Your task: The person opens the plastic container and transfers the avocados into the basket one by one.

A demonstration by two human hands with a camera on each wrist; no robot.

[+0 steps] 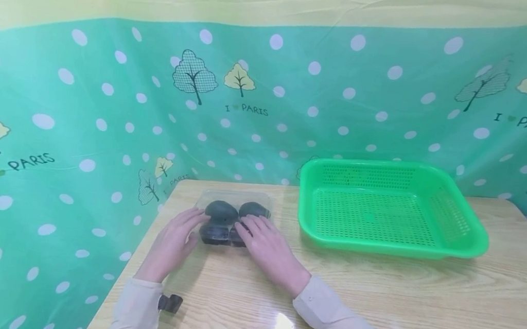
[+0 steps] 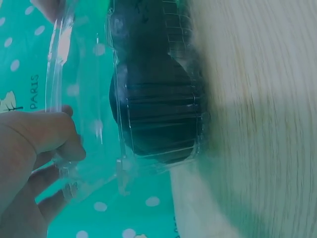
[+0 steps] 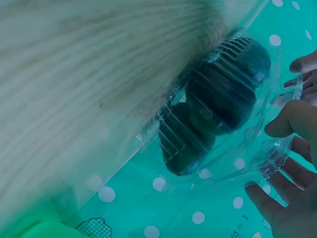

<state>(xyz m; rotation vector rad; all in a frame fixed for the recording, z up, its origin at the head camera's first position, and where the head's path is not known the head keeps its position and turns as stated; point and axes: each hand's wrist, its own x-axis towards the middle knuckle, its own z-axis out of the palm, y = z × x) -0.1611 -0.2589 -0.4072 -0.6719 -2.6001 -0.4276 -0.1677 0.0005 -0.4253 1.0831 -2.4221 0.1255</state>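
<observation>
A clear plastic clamshell box point(image 1: 205, 195) sits near the far left corner of the wooden table, with several dark, smooth, avocado-like fruits point(image 1: 221, 213) inside. Its transparent lid point(image 2: 62, 64) stands partly raised over the fruits. At the box's left side, my left hand point(image 1: 174, 243) pinches the lid's rim between thumb and fingers. From the right, my right hand point(image 1: 268, 252) holds the same rim, its thumb on one side and the fingers spread along the other. In the head view this hand covers part of the nearer right fruit.
A green perforated plastic basket point(image 1: 464, 237) stands right of the box, toward the table's back edge. Behind the wooden table point(image 1: 374, 297) hangs a green dotted cloth point(image 1: 291, 110) printed with trees. A small black piece point(image 1: 170, 303) shows beside the left cuff.
</observation>
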